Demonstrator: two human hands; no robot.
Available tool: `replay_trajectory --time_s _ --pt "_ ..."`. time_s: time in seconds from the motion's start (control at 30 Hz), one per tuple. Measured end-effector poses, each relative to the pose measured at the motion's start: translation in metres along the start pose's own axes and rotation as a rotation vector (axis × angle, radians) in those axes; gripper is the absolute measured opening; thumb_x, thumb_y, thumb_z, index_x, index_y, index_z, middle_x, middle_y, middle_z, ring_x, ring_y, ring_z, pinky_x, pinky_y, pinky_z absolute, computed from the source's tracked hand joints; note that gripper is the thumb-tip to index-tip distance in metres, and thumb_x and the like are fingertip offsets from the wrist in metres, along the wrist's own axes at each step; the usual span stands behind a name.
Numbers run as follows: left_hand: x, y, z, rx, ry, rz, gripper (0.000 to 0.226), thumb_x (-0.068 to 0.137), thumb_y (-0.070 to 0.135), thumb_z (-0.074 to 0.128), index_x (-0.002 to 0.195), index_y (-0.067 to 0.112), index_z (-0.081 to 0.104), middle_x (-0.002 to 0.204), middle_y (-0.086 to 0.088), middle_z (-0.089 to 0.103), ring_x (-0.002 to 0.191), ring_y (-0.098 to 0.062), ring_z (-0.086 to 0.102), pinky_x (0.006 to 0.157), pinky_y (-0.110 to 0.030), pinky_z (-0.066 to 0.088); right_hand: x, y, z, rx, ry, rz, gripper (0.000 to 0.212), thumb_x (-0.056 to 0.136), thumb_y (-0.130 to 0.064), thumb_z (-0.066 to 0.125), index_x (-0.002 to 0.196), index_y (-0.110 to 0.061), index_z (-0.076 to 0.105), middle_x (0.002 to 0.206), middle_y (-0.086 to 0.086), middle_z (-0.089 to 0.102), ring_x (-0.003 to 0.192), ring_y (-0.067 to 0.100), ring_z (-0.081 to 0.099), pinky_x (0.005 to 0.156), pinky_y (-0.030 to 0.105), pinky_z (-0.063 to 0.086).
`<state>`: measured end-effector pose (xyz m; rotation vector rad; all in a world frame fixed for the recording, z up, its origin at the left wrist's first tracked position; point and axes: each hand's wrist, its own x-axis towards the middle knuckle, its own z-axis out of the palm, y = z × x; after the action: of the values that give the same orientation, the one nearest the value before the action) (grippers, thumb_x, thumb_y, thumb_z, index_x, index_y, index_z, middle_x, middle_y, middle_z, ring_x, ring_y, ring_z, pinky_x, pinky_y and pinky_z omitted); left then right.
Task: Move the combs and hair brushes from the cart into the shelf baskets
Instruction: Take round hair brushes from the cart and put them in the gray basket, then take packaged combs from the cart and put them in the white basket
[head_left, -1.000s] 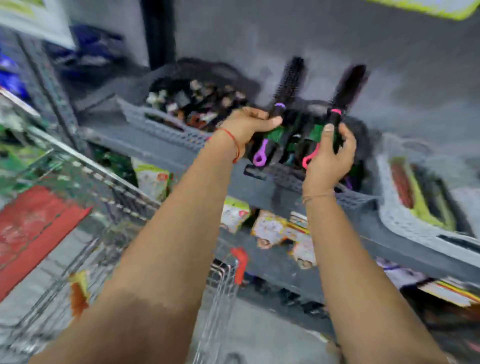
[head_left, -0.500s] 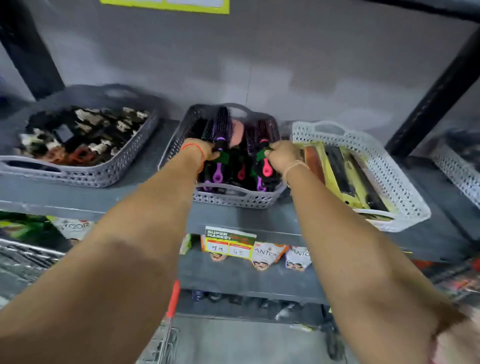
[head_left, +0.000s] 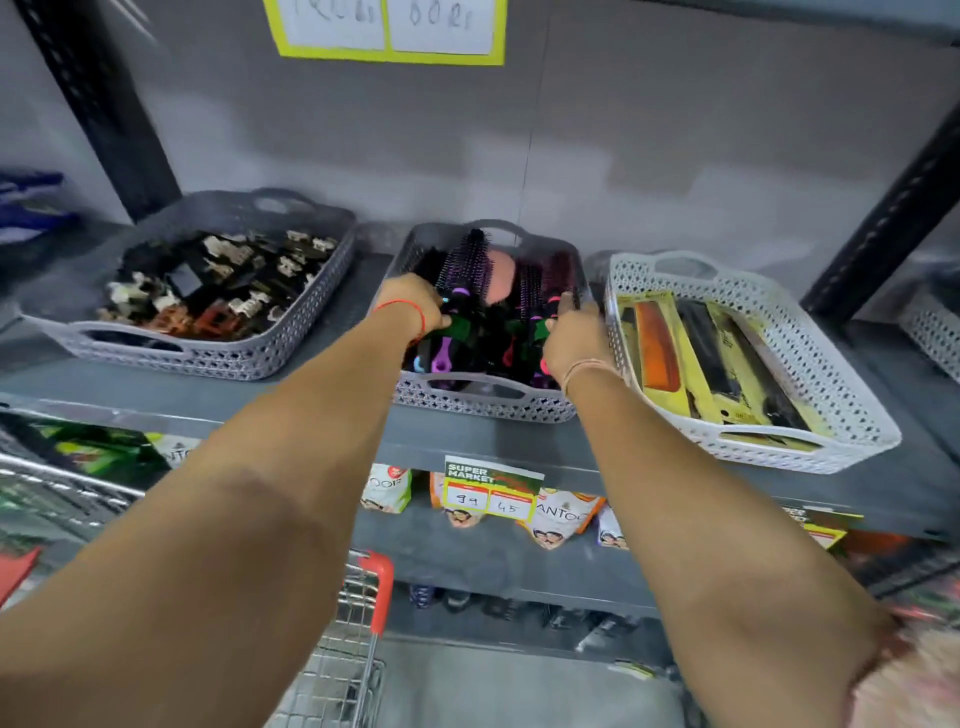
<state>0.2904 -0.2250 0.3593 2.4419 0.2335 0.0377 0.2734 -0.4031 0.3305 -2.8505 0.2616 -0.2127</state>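
A grey lattice basket (head_left: 483, 402) in the middle of the shelf holds several round hair brushes (head_left: 467, 262) with black bristles and purple or pink handles. Both my hands are inside it. My left hand (head_left: 415, 304) grips the handle of a purple-handled round brush at the basket's left side. My right hand (head_left: 569, 335) rests on a pink-handled round brush (head_left: 535, 291) at the right side, fingers curled over it. To the right, a white basket (head_left: 852, 410) holds packaged combs (head_left: 675, 348) on yellow cards. The cart (head_left: 343, 670) shows at the bottom with a red handle corner.
A grey basket (head_left: 208, 356) of hair clips sits at the left on the same shelf (head_left: 322, 410). A price tag (head_left: 488, 493) hangs on the shelf edge, with product packets on the shelf below. Black uprights frame the shelf at left and right.
A second ago both hands held the brushes upright above the basket's front edge. They have lowered them into the middle basket, and the view has swung to face the shelf squarely.
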Motion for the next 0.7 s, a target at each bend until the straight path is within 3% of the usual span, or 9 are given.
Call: replay_trajectory --time_s 0.1,0.23,0.33,0.4,0.47,0.53,0.6,0.7 --pt "-0.005 -0.034 -0.037 -0.241 0.113 0.039 0.035 0.088 0.032 0.059 0.114 0.009 0.066 0.12 -0.018 0.067 0.113 -0.028 0.061 0.099 -0.031 0.044 -0.009 -0.013 -0.006 -0.012 0.242 -0.184 0.055 0.095 -0.03 0.038 0.141 -0.005 0.022 0.153 0.018 0.017 0.141 0.037 0.011 0.113 0.051 0.015" --pt "-0.022 -0.122 -0.096 -0.389 0.431 -0.051 0.047 0.092 0.039 0.048 0.089 -0.003 0.068 0.097 -0.03 0.07 0.098 -0.034 0.065 0.085 -0.038 0.048 -0.032 -0.08 -0.015 0.206 0.464 -0.402 0.051 0.092 -0.04 0.042 0.128 -0.005 0.043 0.142 0.022 0.037 0.128 0.039 0.035 0.101 0.048 0.033" --pt "-0.049 -0.19 -0.128 -0.519 0.556 -0.098 0.042 0.095 0.032 0.047 0.077 -0.003 0.063 0.065 -0.011 0.071 0.071 -0.014 0.066 0.079 -0.038 0.051 -0.065 -0.144 -0.003 0.306 0.594 -0.648 0.041 0.089 -0.035 0.047 0.112 -0.003 0.057 0.119 0.027 0.055 0.103 0.043 0.053 0.09 0.039 0.036" --pt "-0.067 -0.215 -0.134 -0.459 0.575 -0.063 0.046 0.093 0.032 0.048 0.078 -0.009 0.065 0.061 -0.013 0.057 0.068 -0.01 0.053 0.069 -0.036 0.051 -0.089 -0.183 0.016 0.396 0.587 -0.818 0.033 0.087 -0.027 0.052 0.106 -0.001 0.06 0.106 0.028 0.058 0.091 0.044 0.056 0.084 0.037 0.035" --pt "-0.086 -0.236 -0.136 -0.362 0.649 0.009 0.043 0.09 0.03 0.052 0.07 -0.006 0.064 0.056 -0.019 0.048 0.057 -0.006 0.05 0.056 -0.031 0.036 -0.116 -0.219 0.049 0.464 0.517 -0.974 0.03 0.086 -0.023 0.053 0.102 0.001 0.06 0.097 0.029 0.058 0.086 0.043 0.056 0.081 0.038 0.039" --pt "-0.099 -0.257 -0.13 -0.321 0.647 0.088 0.035 0.088 0.024 0.054 0.077 -0.006 0.067 0.068 -0.02 0.069 0.068 -0.006 0.066 0.06 -0.026 0.037 -0.142 -0.248 0.082 0.506 0.4 -1.104 0.028 0.087 -0.022 0.052 0.102 0.0 0.058 0.092 0.028 0.058 0.085 0.037 0.053 0.077 0.041 0.044" --pt "-0.111 -0.283 -0.118 -0.218 0.665 0.149 0.03 0.086 0.019 0.054 0.083 -0.007 0.069 0.084 -0.024 0.073 0.083 -0.023 0.065 0.072 -0.031 0.043 -0.168 -0.268 0.119 0.538 0.279 -1.192 0.026 0.085 -0.022 0.052 0.106 -0.005 0.052 0.09 0.027 0.058 0.084 0.032 0.049 0.074 0.041 0.043" --pt "-0.125 -0.342 -0.098 -0.175 0.657 0.032 0.024 0.084 0.013 0.057 0.077 -0.008 0.068 0.075 -0.025 0.071 0.075 -0.027 0.062 0.068 -0.031 0.04 -0.195 -0.286 0.174 0.576 0.148 -1.262 0.025 0.085 -0.023 0.052 0.104 -0.007 0.05 0.093 0.021 0.054 0.084 0.031 0.048 0.069 0.041 0.048"
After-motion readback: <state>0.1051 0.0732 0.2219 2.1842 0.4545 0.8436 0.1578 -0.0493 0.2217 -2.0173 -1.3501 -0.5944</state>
